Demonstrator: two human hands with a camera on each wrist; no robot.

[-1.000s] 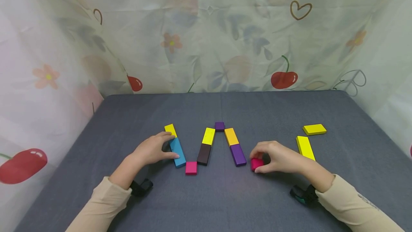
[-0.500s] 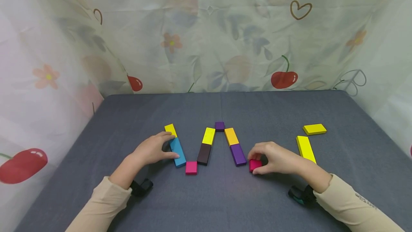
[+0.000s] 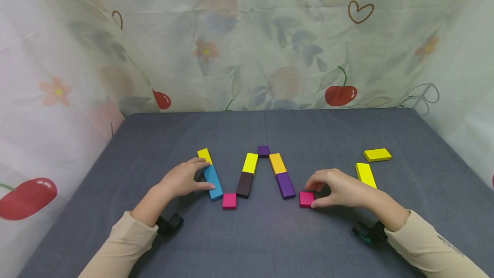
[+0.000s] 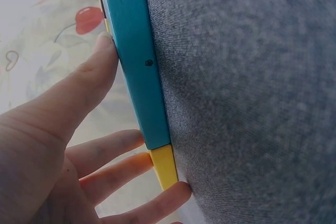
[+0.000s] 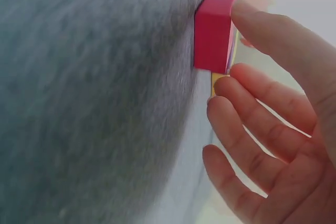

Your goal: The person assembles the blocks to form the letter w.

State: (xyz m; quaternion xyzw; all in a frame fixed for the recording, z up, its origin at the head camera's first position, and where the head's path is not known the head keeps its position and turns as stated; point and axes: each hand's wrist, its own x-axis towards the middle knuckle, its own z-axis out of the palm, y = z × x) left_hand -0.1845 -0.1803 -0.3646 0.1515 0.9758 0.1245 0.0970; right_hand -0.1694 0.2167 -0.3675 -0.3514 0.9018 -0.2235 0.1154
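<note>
My left hand (image 3: 182,179) lies beside a blue block (image 3: 214,182) at the left end of a zigzag row. The left wrist view shows its thumb along the blue block's edge and loosely straight fingers at the seam with a short yellow block (image 4: 164,167). A square pink block (image 3: 306,199) lies flat to the right of the long purple block (image 3: 285,185), with a gap between them. My right hand (image 3: 341,188) is at its right side, thumb tip at the block's edge and the other fingers loosely bent and apart from it.
The zigzag row continues with another pink block (image 3: 229,201), a dark brown block (image 3: 245,185), a yellow block (image 3: 250,163), a small purple block (image 3: 263,152) and an orange block (image 3: 277,164). Two loose yellow blocks (image 3: 377,155) lie farther right on the grey cloth-covered table (image 3: 251,243).
My right hand slid the square pink block slightly left, then loosened its fingers and drew back to the right, leaving the block on the table. The left hand stayed in place.
</note>
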